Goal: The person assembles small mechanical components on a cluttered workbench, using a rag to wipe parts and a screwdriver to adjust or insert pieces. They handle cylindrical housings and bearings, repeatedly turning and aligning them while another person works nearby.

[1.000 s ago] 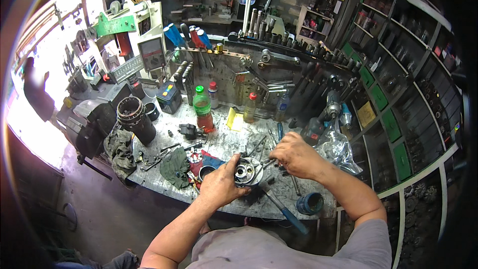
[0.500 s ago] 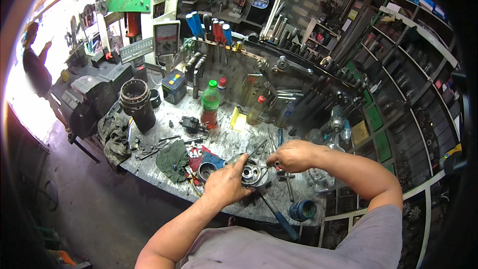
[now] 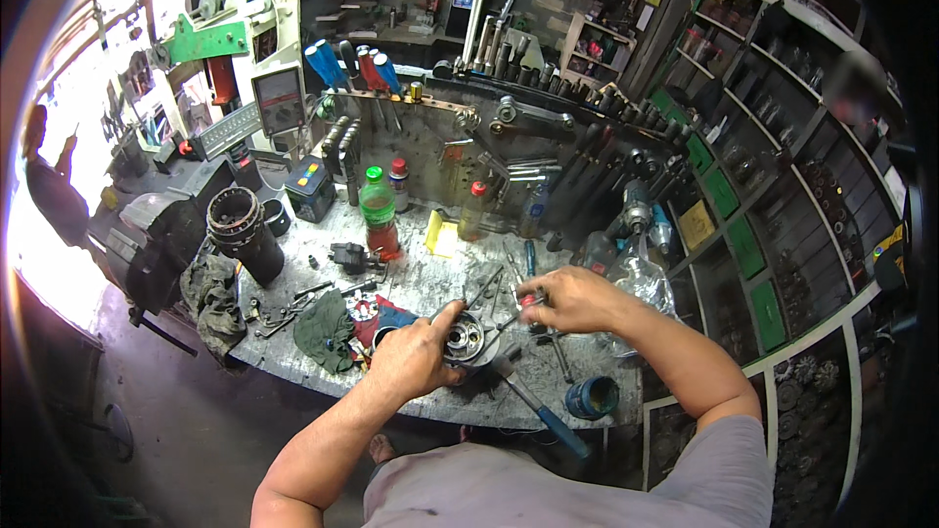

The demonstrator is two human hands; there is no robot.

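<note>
My left hand grips a round metal housing on the bench, thumb and fingers around its rim. The housing has a ring with round holes in its face; its left part is hidden under the hand. To its right, my right hand is closed around a slim tool with a red part, its tip side toward the housing. Whether the tool touches the housing I cannot tell. Beyond them lie thin metal tools. A blue-handled hammer-like tool points toward me from beside the housing.
The metal workbench carries a green-capped bottle, a dark cylinder, rags and a blue can near its front edge. A drill stands at right. Shelves line the right; a person stands far left.
The whole view has shifted, so the bench sits further left. My right hand has drawn slightly right of the housing, and the tool's red part now shows. The left hand keeps its grip.
</note>
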